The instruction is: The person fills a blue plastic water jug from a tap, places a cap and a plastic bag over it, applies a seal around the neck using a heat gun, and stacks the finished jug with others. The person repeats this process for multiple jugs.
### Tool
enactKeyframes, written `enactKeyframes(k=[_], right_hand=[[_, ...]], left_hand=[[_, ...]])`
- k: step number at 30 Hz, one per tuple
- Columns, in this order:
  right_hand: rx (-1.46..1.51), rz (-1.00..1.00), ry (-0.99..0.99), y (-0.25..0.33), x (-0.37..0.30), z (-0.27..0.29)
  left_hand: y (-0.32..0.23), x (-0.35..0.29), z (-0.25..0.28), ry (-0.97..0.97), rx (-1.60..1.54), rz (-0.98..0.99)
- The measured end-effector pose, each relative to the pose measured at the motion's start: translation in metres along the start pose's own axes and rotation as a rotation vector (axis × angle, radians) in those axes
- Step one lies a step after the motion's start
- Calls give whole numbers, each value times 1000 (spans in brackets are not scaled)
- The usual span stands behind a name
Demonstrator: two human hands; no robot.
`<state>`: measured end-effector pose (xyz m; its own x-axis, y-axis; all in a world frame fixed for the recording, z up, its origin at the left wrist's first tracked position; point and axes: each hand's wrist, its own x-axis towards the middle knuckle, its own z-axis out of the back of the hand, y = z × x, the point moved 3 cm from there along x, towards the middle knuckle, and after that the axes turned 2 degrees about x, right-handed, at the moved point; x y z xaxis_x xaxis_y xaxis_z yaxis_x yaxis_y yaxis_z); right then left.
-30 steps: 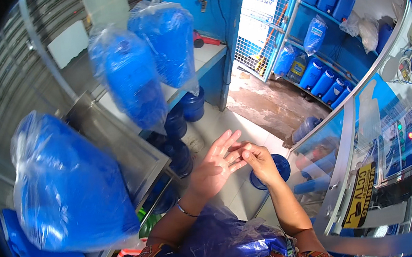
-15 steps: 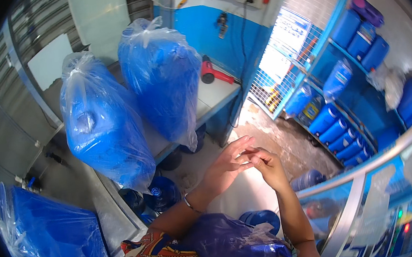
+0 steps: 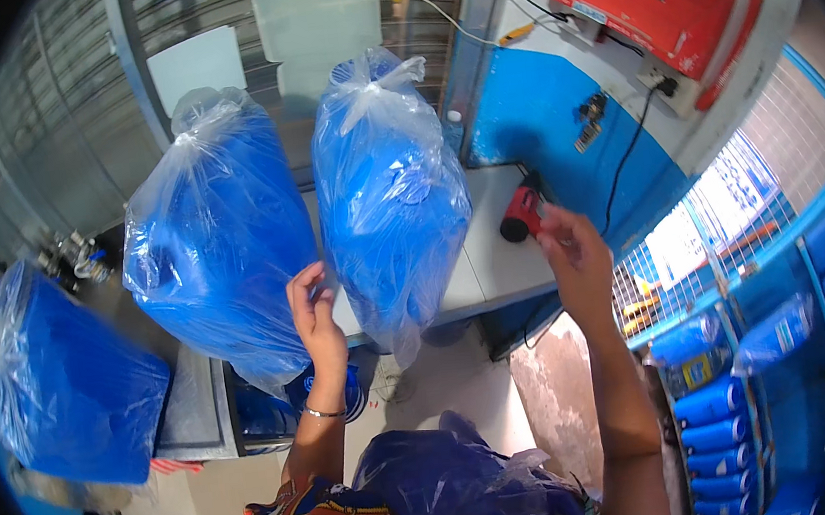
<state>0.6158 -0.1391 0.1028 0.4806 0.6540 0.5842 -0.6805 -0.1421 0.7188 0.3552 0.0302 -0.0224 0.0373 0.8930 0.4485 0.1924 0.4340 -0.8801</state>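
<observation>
My right hand (image 3: 577, 245) is stretched out over the white counter, its curled fingers at the handle of a red heat gun (image 3: 521, 216) with a black nozzle. The hand hides the handle. My left hand (image 3: 317, 313), loosely bent with the fingers apart and nothing in it, hovers between two blue water containers. One container (image 3: 218, 228) on its left and another (image 3: 393, 219) on its right stand wrapped in clear plastic bags knotted at the top. Whether my left fingers touch the left bag is unclear.
A third bagged blue container (image 3: 73, 379) stands at the far left, beside a metal sink counter (image 3: 193, 416). A black cord (image 3: 628, 159) hangs from a wall outlet. Blue shelves (image 3: 717, 427) with several containers stand right of a mesh gate (image 3: 773, 149).
My hands were together in front of me and are now apart: the right reached forward to the heat gun, the left moved toward the bagged containers. The view has turned right to left.
</observation>
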Motion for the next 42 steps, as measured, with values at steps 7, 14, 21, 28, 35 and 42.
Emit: enactKeyframes(k=[7, 14, 21, 28, 35, 42], right_hand=[[488, 216, 168, 22, 152, -81], [251, -60, 663, -4, 197, -155], [439, -192, 752, -5, 227, -136], [-37, 79, 862, 21, 238, -120], [-534, 241, 953, 24, 239, -106], [-773, 209, 608, -19, 229, -109]], left_hand=[[75, -63, -6, -197, 181, 284], [87, -63, -16, -134, 493, 376], [71, -58, -28, -103, 769, 319], [54, -71, -61, 91, 752, 247], [49, -93, -139, 422, 789, 271], [68, -96, -212, 533, 661, 229]])
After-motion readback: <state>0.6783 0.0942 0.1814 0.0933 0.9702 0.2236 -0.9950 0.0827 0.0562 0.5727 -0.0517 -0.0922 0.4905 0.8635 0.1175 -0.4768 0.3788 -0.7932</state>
